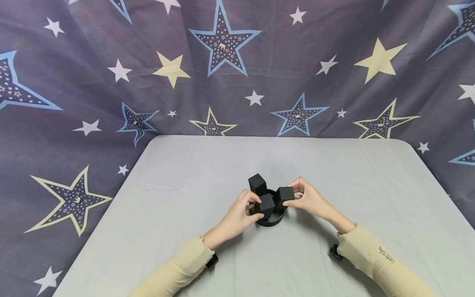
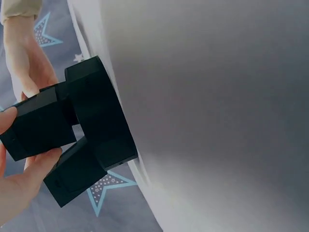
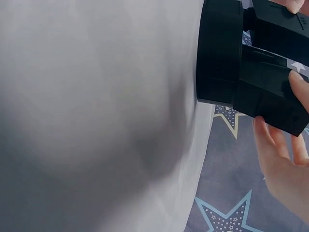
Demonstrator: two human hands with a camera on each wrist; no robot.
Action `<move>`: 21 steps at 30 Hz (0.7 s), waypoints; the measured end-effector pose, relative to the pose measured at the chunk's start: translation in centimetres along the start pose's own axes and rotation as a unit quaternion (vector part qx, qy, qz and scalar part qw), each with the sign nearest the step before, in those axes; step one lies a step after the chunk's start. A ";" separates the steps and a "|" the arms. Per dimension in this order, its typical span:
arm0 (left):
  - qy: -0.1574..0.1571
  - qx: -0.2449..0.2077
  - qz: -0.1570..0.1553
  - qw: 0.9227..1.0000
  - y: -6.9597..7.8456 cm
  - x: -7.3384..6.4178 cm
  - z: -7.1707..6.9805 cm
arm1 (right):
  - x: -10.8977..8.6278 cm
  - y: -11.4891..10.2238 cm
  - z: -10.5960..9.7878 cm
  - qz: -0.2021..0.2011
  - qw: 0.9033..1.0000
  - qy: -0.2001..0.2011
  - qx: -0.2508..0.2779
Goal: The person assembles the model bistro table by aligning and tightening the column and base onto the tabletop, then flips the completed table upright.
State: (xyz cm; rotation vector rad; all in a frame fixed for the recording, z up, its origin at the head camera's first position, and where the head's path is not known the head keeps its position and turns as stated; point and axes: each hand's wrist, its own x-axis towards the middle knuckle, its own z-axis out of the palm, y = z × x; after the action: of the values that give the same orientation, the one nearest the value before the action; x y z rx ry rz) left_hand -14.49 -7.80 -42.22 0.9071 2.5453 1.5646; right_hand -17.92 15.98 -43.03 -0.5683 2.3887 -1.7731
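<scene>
A round black base with a raised rim (image 1: 269, 223) stands on the table, and three black rectangular blocks rise from it. My left hand (image 1: 239, 212) grips the front block (image 1: 265, 205) between thumb and fingers. On the opposite side my right hand (image 1: 309, 199) pinches the right block (image 1: 285, 194), thumb on its near side and fingers behind. The back left block (image 1: 257, 184) leans outward, with no hand on it. In the left wrist view the base (image 2: 104, 113) shows side-on. The right wrist view shows the right block (image 3: 270, 92) against the base, fingertips at its lower side.
A pale grey cloth covers the table (image 1: 193, 173). Behind and to the left hangs a dark curtain (image 1: 141, 41) printed with stars. Black straps or devices (image 1: 335, 252) sit at both sleeve cuffs.
</scene>
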 end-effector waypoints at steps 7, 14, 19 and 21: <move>-0.040 0.042 0.011 0.998 0.3 0.1 -0.5 | 0.1 0.1 -0.1 0.001 1.000 -0.003 0.001; -0.087 0.114 0.021 0.989 0.6 0.2 -0.9 | 0.0 -0.3 -0.1 0.001 1.000 -0.006 0.001; -0.117 0.132 0.030 0.984 0.9 0.4 -0.8 | -0.1 -0.4 -0.1 0.003 1.000 -0.010 -0.003; -0.125 0.135 0.029 0.982 0.9 0.4 -0.8 | 0.0 -0.1 -0.1 0.003 1.000 -0.011 -0.003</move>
State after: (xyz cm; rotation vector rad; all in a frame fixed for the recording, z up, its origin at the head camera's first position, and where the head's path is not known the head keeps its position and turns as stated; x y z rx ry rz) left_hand -14.65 -7.94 -40.94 1.1316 2.6026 1.0498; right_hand -17.93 16.07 -42.90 -0.5783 2.3792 -1.7487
